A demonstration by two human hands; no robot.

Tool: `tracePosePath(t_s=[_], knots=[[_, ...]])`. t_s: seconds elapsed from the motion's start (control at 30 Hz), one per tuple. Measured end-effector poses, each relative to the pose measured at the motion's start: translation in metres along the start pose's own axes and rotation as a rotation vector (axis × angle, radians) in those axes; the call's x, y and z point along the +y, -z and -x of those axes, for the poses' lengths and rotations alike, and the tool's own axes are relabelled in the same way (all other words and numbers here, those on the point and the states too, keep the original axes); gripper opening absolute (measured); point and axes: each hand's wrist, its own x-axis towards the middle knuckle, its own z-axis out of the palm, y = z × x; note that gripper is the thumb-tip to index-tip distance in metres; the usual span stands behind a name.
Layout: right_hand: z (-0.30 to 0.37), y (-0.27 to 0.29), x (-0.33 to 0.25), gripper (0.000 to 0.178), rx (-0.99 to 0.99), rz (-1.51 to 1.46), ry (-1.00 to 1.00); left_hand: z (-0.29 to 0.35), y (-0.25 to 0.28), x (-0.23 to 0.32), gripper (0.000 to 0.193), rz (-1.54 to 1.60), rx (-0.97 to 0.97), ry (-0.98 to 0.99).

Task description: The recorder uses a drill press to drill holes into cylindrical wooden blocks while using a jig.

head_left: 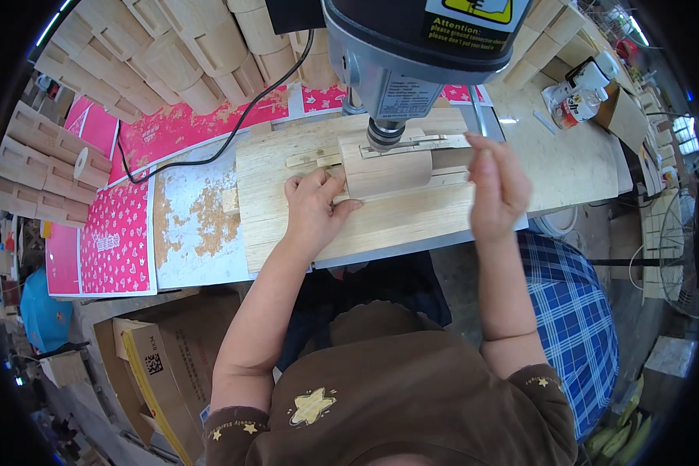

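Observation:
A pale wooden block (388,172) with a rounded top lies on a wooden board (287,241) under the drill press (415,58). The chuck (384,133) is just above the block's upper side, where a narrow strip with a slot (415,145) lies across it. My left hand (314,210) holds the block's left end, fingers bent against it and thumb along its near edge. My right hand (501,190) is closed at the lower end of the drill press's metal lever (478,115); its fingers partly hide the grip and are slightly blurred.
Stacked wooden blocks (163,54) stand behind at the left, with more along the left edge (43,167). A black cable (237,128) curves over pink sheeting (105,248) strewn with sawdust. White bottles (582,97) stand far right. A cardboard box (163,365) sits below the bench.

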Motion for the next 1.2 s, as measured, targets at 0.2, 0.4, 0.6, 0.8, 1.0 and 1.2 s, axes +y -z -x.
tracePosePath(t_s=[0.2,0.4,0.6,0.8,1.0,1.2], knots=[[0.002,-0.028,0.033,0.012,0.143,-0.049,0.305,0.0,-0.002,-0.001,0.046,-0.005,0.019,-0.012],[-0.067,0.018,-0.018,0.022,0.199,0.018,0.072,-0.001,0.0,0.001,0.046,0.001,-0.012,0.035],[-0.176,-0.02,0.005,0.028,0.178,-0.042,0.143,-0.009,-0.007,0.009,0.043,0.321,-0.053,0.304],[-0.07,0.001,0.044,0.02,-0.178,0.011,-0.096,-0.014,-0.007,0.012,0.04,0.379,-0.025,0.295],[0.008,0.001,0.058,0.031,-0.477,0.439,0.11,0.014,0.034,0.003,0.032,0.363,0.12,0.134],[0.006,0.003,0.047,0.031,-0.518,0.353,0.09,0.059,0.103,0.0,0.021,0.75,0.186,0.489]])
